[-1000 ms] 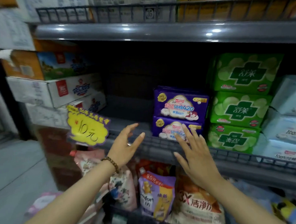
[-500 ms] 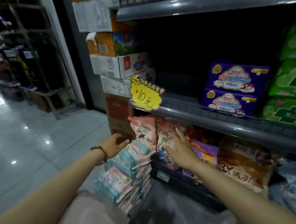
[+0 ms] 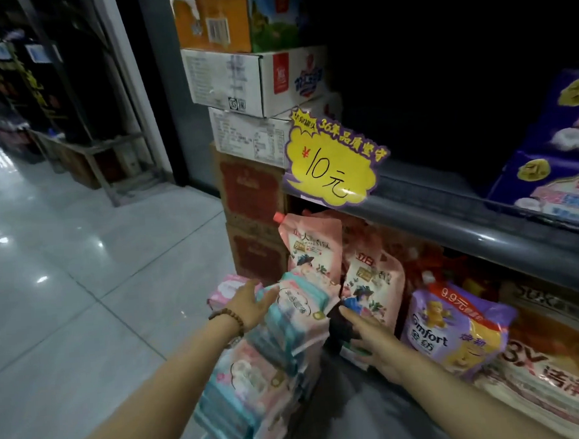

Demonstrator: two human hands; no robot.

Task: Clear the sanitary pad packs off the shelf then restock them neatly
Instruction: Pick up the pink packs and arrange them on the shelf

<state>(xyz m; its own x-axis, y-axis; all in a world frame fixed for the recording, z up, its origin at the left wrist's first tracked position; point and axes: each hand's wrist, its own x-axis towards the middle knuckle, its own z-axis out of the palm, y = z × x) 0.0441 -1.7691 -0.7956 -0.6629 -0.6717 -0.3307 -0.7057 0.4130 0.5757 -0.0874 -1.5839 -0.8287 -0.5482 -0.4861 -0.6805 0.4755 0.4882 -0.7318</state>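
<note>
Down on the floor by the left end of the bottom shelf stood the stack of pad packs [image 3: 281, 347]. I saw my left hand [image 3: 249, 305] resting on the top pack's left side, fingers straight, gripping nothing. My right hand [image 3: 375, 342] lay close to the stack's right side, fingers also extended and empty, while purple packs [image 3: 547, 179] sat at the front edge of the upper shelf [image 3: 449, 231].

Pad packs [image 3: 256, 372] — left of pouches [image 3: 369, 292]
</note>
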